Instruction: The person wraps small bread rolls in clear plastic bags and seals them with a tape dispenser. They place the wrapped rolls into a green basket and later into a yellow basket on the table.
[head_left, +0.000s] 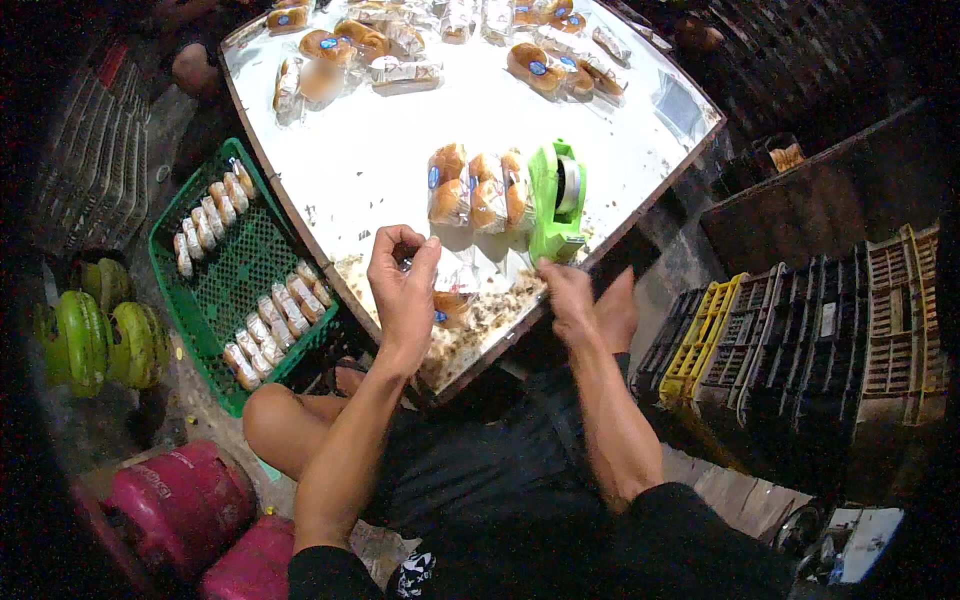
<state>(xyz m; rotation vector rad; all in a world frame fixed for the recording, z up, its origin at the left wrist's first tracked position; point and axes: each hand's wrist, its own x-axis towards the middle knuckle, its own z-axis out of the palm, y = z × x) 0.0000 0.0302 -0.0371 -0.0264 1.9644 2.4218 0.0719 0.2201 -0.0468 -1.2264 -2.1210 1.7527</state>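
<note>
My left hand (403, 289) is at the table's near corner, thumb and curled fingers closed on the edge of a film-wrapped bread roll (454, 301). The packet lies low on the tabletop, partly hidden by the hand. My right hand (570, 300) is by the near end of a green tape dispenser (549, 201), fingertips close to its base. Blur hides whether a piece of tape is between those fingers. The dispenser carries a roll of clear tape. Left of it, three wrapped bread packets (487, 191) with blue labels lie side by side.
More wrapped breads (405, 73) lie across the far side of the white table (360, 165). A green plastic crate (247, 244) with two rows of packets stands left. Green bananas (82, 337) and pink gas cylinders (184, 502) sit beyond; stacked crates (802, 322) stand right.
</note>
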